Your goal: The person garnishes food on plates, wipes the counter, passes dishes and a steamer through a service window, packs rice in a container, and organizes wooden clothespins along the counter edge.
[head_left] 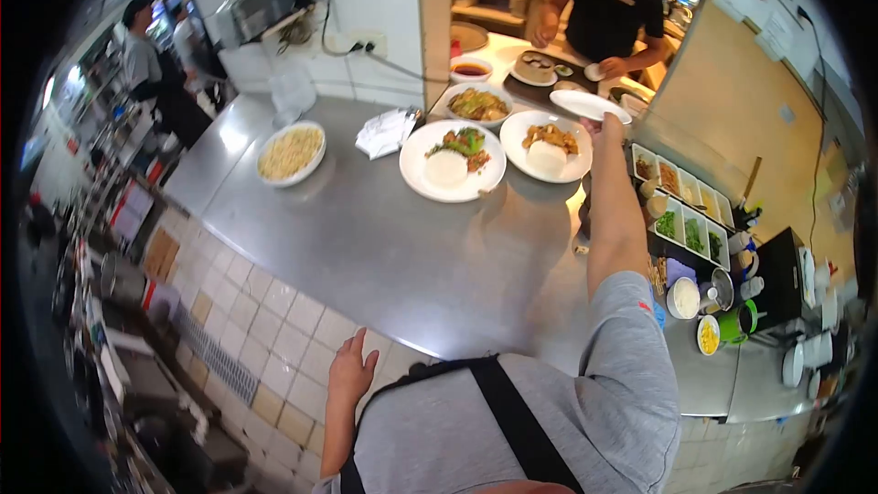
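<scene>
My right arm stretches to the pass window, where my right hand [599, 123] grips the near edge of a white plate [588, 106]; the fingers are partly hidden. Just below that plate sits a white plate with rice and browned pieces [547, 158]. Left of it lies another white plate with rice, greens and meat [446, 170]. A bowl of food in sauce [478, 103] stands behind them. My left hand [351, 368] hangs in front of the counter's edge, thumb and fingers apart, holding nothing.
On the steel counter [338, 220] stand a bowl of noodles [291, 155] and white papers [386, 133]. Trays of garnish [681, 226] and small bowls line the right side. Across the window a person [611, 9] stands by a steamer basket [534, 67]. Two people stand at far left.
</scene>
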